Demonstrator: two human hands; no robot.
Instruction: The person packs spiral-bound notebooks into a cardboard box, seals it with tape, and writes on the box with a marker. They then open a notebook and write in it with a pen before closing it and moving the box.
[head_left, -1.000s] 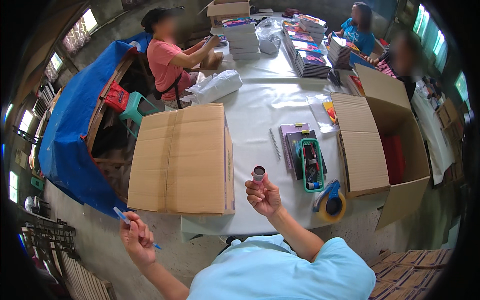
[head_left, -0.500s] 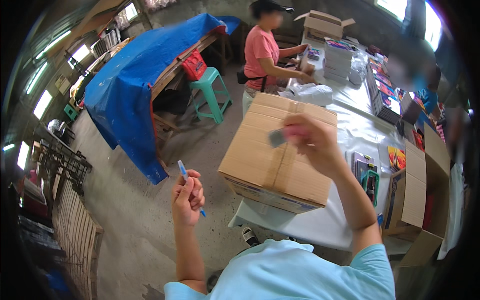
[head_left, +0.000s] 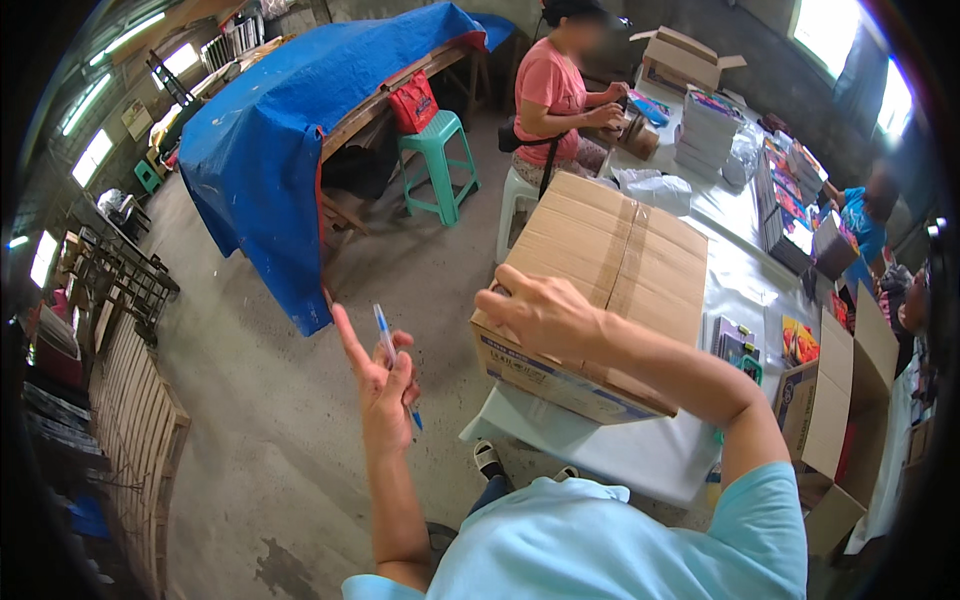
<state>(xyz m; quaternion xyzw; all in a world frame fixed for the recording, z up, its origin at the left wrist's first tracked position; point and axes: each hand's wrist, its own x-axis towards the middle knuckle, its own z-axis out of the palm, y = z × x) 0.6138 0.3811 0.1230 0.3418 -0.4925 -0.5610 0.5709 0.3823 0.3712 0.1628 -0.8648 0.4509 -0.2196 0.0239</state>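
Observation:
In my left hand (head_left: 385,395), a blue-and-clear pen (head_left: 385,335) is held between the thumb and curled fingers, while the index finger points straight up. That hand is in the air left of a closed cardboard box (head_left: 640,245), apart from it. My right hand (head_left: 545,312) is at the box's near-left top edge, with the forearm crossing over the box's near side. Its fingers are curled together, and what they hold is hidden by the hand. A strip of tape runs along the box's top seam. The box rests on the near end of a covered table (head_left: 560,440).
An open carton (head_left: 815,400) stands at the right, near some notebooks (head_left: 735,340). Stacks of booklets (head_left: 705,135) line the table's far part. Across it, a person in pink (head_left: 550,85) sits handling something. A blue tarp (head_left: 250,150) and green stool (head_left: 440,155) are left.
My right hand, which showed a small grey flat thing, has moved left and nearer to the box's edge. My left index finger has straightened. The person in pink now sits lower.

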